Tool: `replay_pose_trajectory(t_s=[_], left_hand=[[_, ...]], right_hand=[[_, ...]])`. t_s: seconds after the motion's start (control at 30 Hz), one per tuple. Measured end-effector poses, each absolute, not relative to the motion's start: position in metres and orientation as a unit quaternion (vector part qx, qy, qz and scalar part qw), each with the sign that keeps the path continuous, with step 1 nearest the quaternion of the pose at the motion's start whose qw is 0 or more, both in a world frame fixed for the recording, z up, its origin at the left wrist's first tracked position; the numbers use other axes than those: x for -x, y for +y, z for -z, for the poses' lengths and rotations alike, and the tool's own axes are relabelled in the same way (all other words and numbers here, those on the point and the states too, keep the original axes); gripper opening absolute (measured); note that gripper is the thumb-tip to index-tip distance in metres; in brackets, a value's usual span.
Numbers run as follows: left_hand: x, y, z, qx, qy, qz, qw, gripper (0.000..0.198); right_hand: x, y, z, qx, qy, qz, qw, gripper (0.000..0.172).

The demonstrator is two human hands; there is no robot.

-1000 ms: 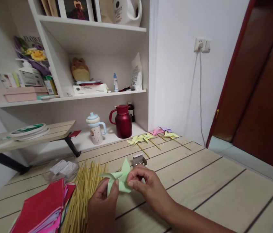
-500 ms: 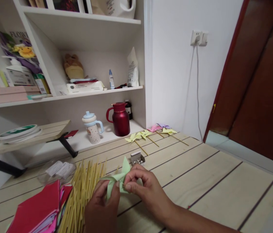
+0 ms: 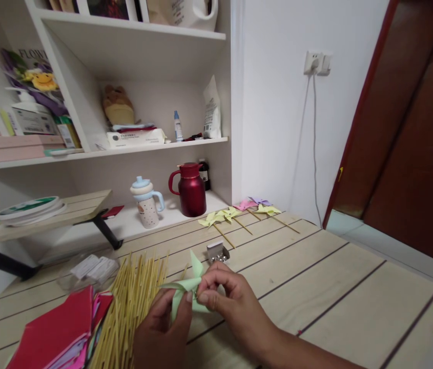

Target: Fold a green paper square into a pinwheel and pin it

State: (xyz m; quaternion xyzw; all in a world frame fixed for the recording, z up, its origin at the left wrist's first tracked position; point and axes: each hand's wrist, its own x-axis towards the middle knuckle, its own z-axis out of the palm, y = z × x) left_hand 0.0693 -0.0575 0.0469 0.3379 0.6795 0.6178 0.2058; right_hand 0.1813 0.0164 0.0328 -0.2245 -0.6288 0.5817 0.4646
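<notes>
Where both hands point(image 3: 197, 307) pinch the green pinwheel point(image 3: 189, 284), its centre is hidden

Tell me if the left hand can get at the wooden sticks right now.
Probably yes: the wooden sticks lie beside the left hand with nothing between, though that hand is pinching the green paper pinwheel together with the right hand.
</notes>
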Motion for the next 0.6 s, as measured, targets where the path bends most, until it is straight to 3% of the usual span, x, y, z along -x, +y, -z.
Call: replay_pose_trajectory(t_s=[0.6], left_hand=[[-0.0684,-0.0589,-0.0464,-0.321,0.699,-0.600,0.219,0.019]], right_hand=[[-0.1801,0.0144,-0.0329,0.238,-0.626,-0.584,0.458,0.006]])
